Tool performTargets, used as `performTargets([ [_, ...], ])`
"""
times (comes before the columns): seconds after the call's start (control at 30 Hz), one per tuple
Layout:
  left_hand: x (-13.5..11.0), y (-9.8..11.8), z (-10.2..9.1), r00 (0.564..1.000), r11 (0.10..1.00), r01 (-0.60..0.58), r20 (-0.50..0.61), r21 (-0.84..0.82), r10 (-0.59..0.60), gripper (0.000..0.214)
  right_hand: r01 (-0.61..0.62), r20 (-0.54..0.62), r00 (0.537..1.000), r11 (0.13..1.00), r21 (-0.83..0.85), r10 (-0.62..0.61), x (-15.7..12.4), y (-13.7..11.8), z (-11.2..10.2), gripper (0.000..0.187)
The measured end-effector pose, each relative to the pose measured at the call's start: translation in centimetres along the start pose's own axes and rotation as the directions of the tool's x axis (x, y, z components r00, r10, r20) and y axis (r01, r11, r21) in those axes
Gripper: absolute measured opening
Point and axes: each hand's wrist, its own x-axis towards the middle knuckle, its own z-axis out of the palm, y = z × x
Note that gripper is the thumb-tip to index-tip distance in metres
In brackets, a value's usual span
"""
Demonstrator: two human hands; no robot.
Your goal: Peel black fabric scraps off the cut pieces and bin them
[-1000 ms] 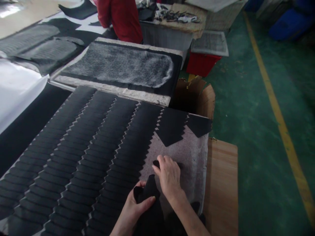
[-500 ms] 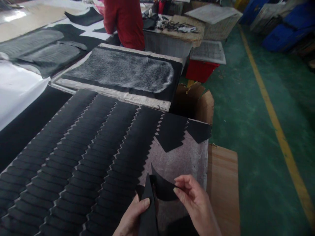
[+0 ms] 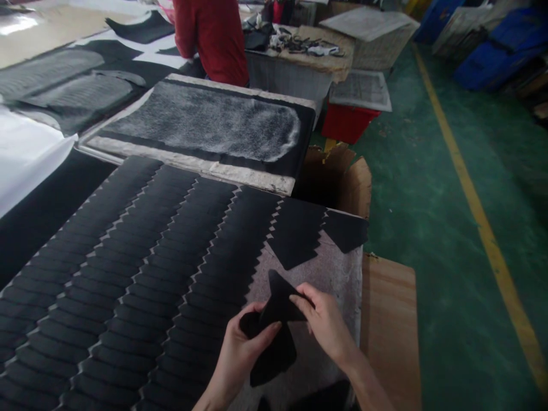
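Black cut pieces (image 3: 274, 359) in left hand (image 3: 240, 347), upper piece (image 3: 280, 298) side-pinched in right hand (image 3: 329, 326), overlapped black rows (image 3: 175, 257) just left.

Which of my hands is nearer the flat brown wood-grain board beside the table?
Right: your right hand, pinching a thin black pointed piece, is left of the board in view; your left hand is farther left.

The hands (image 3: 237, 347) (image 3: 329, 324) partly hide dark pieces (image 3: 276, 353); the top edge crops a person (image 3: 212, 43)
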Motion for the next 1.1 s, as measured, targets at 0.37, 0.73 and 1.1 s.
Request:
performTargets([
  [0.37, 2.0, -1.2, -1.0, 0.995, 0.983, -0.099, 0.041, 0.153, 0.094, 0.029, 0.208, 0.121, 0.975, 0.960, -0.186, -0.188, 7.3, -0.7, -2.4, 0.017],
  [0.73, 2.6, -1.0, -1.3, 0.993, 0.965, -0.112, 0.051, 0.237, 0.103, 0.027, 0.100, 0.038, 0.995, 0.856, -0.508, -0.094, 8.9, -1.6, -2.1, 0.012],
  [1.1, 3.2, -0.6, -1.9, 0.989, 0.947, -0.144, 0.025, 0.286, 0.143, 0.032, 0.064, 0.020, 0.998, 0.899, -0.433, -0.061, 9.4, -2.0, -2.1, 0.017],
])
